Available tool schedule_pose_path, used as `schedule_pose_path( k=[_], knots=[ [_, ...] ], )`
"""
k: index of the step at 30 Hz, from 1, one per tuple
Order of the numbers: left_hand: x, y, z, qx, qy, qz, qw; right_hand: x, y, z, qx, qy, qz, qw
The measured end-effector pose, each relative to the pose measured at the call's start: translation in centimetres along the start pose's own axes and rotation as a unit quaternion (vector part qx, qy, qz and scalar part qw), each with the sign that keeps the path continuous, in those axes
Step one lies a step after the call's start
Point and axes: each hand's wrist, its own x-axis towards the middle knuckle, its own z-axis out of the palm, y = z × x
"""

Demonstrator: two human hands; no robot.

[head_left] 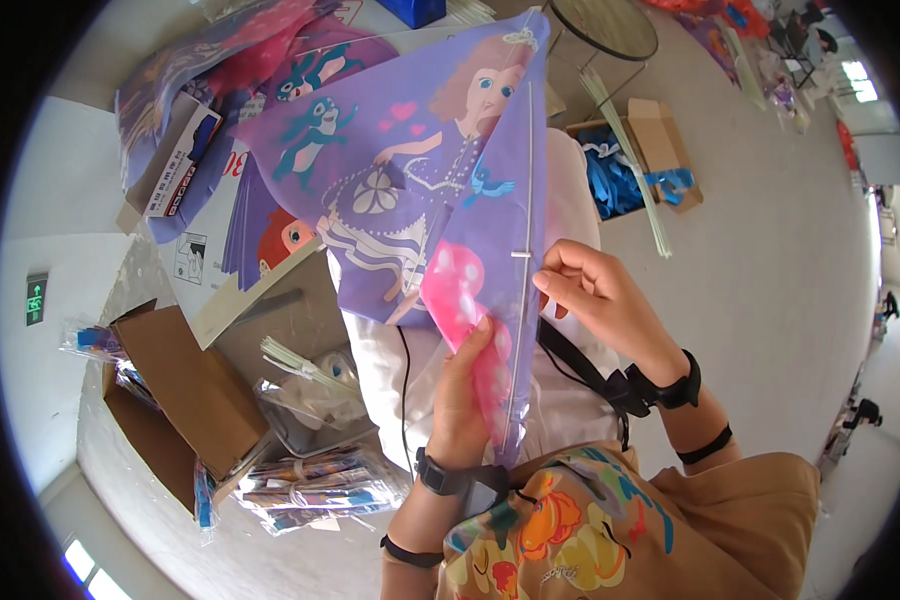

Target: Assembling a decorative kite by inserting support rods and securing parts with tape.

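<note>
A purple kite (pixel 410 180) printed with a cartoon princess lies across my lap. My left hand (pixel 462 385) grips its lower part, thumb on top of a pink printed patch (pixel 457 275). A thin white rod (pixel 526 330) runs down the kite's right side, with a small white clip (pixel 520 254) on it. Right beside that edge, level with the clip, my right hand (pixel 595 300) is closed, thumb and forefinger bent together. What its fingertips hold, if anything, is too small to make out.
Behind the kite, a table (pixel 215 300) bears more printed kite sheets. An open carton (pixel 185 385) and plastic-wrapped bundles (pixel 315 490) sit at the left. To the right are a box of blue pieces (pixel 615 175), a bundle of pale rods (pixel 630 160) and a round stool (pixel 610 25).
</note>
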Motion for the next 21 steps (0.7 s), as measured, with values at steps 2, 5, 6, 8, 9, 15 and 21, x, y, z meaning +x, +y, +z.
schedule_pose_path(
  k=[2, 5, 6, 8, 9, 15, 21],
  knots=[
    [-0.1, 0.0, 0.1, -0.004, -0.005, 0.009, 1.0, -0.5, 0.1, 0.0, -0.043, 0.01, -0.01, 0.999],
    [-0.4, -0.1, 0.3, -0.013, -0.003, 0.022, 1.0, -1.1, 0.0, 0.3, -0.085, 0.025, -0.022, 0.996],
    [-0.5, -0.1, 0.5, -0.018, 0.004, 0.026, 0.999, -1.3, 0.0, 0.4, -0.086, 0.032, -0.022, 0.996],
    [-0.8, 0.0, 1.0, -0.013, 0.008, 0.038, 0.999, -1.5, 0.2, 0.8, -0.074, 0.041, -0.012, 0.996],
    [-0.9, 0.1, 1.2, -0.007, 0.011, 0.051, 0.999, -1.6, 0.2, 0.9, -0.062, 0.051, -0.001, 0.997],
    [-0.3, 0.1, 0.9, 0.007, 0.009, 0.083, 0.997, -1.2, 0.8, 0.9, 0.103, 0.048, 0.023, 0.993],
    [0.5, -0.3, 1.8, 0.023, 0.026, 0.128, 0.991, -0.3, 1.1, 0.5, 0.093, 0.0, 0.072, 0.993]
  ],
)
